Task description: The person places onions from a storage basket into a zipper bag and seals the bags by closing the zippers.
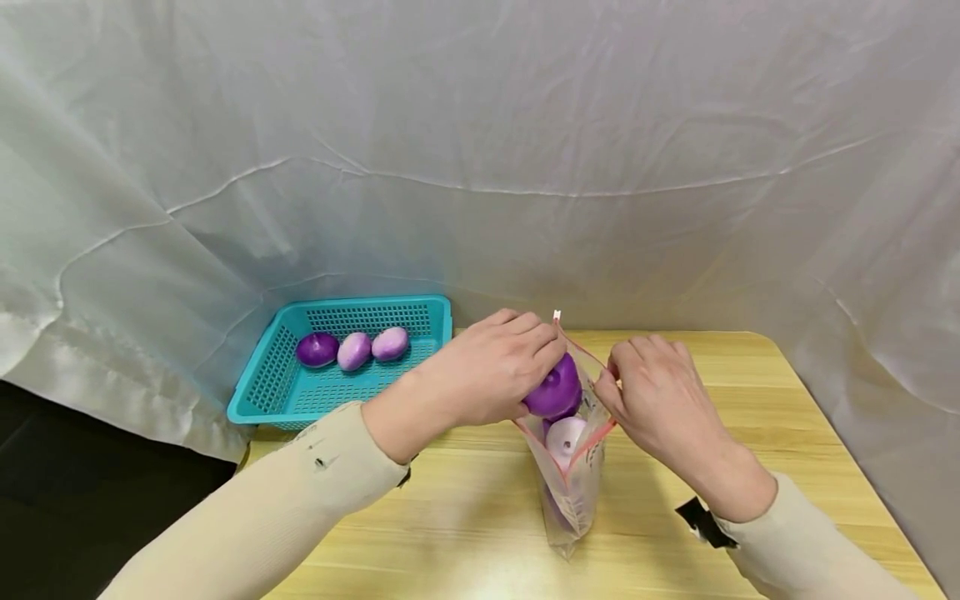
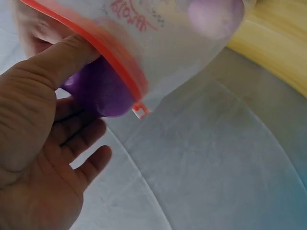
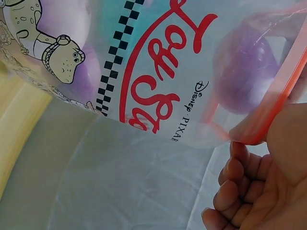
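My left hand (image 1: 498,367) grips a dark purple, round, onion-like ball (image 1: 557,390) at the mouth of a zip bag (image 1: 577,500). In the left wrist view the thumb lies across this purple ball (image 2: 103,91), beside the bag's red rim. The right hand (image 1: 660,400) pinches the opposite rim between thumb and fingers, and the mouth is spread wide. A pale lilac ball (image 1: 564,439) with a dimple sits inside, below the purple one. Through the clear plastic, the right wrist view shows more lilac balls (image 3: 64,21) and red "Toy Story" lettering.
A turquoise perforated basket (image 1: 247,408) stands at the left on the wooden table (image 1: 675,533). In it lie a dark purple ball (image 1: 317,349) and two lilac ones (image 1: 354,352). A grey-white cloth (image 1: 525,125) hangs behind the table.
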`<state>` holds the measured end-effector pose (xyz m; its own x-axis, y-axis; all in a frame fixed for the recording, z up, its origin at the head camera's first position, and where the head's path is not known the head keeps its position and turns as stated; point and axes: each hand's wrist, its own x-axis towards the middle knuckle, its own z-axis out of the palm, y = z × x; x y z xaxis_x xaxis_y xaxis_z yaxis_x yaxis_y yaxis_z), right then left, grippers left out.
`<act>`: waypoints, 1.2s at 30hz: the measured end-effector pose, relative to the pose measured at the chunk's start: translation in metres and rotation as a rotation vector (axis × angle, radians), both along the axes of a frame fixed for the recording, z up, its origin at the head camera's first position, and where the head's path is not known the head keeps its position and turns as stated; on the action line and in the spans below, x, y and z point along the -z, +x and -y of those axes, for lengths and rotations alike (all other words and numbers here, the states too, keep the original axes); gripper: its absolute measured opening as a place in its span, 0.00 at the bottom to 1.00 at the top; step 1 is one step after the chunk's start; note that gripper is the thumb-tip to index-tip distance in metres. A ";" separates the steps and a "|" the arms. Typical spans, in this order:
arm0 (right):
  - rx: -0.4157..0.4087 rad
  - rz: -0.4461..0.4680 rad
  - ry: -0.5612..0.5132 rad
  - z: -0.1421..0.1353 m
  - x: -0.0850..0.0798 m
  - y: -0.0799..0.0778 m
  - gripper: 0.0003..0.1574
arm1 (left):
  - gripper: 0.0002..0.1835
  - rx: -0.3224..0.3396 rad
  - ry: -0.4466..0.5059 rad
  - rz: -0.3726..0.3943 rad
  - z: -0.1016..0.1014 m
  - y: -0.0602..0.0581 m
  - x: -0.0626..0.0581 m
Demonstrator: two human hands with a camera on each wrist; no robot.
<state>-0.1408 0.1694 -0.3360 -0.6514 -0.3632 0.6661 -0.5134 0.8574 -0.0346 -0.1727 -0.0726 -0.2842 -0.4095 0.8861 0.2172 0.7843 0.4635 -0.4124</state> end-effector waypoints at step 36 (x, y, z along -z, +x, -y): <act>0.002 0.001 -0.009 -0.004 -0.003 0.002 0.09 | 0.39 -0.171 -0.180 0.044 -0.006 0.008 -0.001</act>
